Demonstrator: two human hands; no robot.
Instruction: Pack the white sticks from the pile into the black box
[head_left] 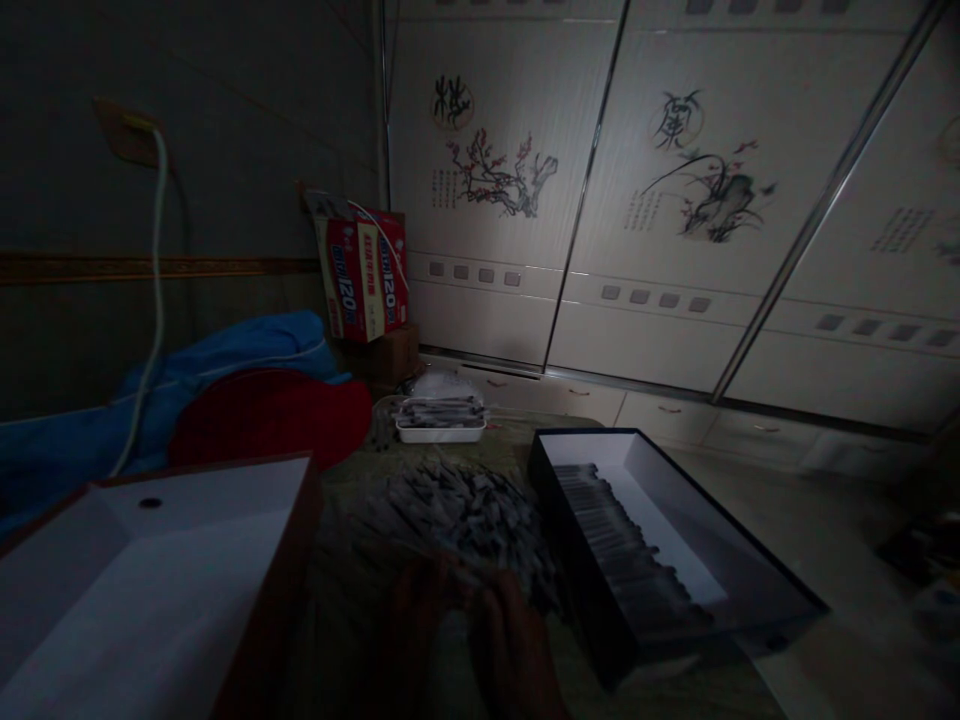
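In dim light my two hands work close together at the bottom middle of the view. My left hand (420, 592) has its fingers drawn in near the edge of a pile. My right hand (511, 635) is closed beside it, fingers curled. Between the fingertips there seems to be a thin, pale piece, too dark and blurred to name. Just beyond lies a loose pile of slender grey-and-black pieces (465, 505). On the right, a dark open box (622, 640) with a white inside holds similar pieces (619, 550) laid side by side in a row.
An open brown box (274, 580) with a white inside stands at the left. Behind the pile is a white tray (441, 434) of thin pieces. Red cloth (270, 415), blue cloth (247, 345), a red carton (367, 280) and a white cable (159, 260) are farther back.
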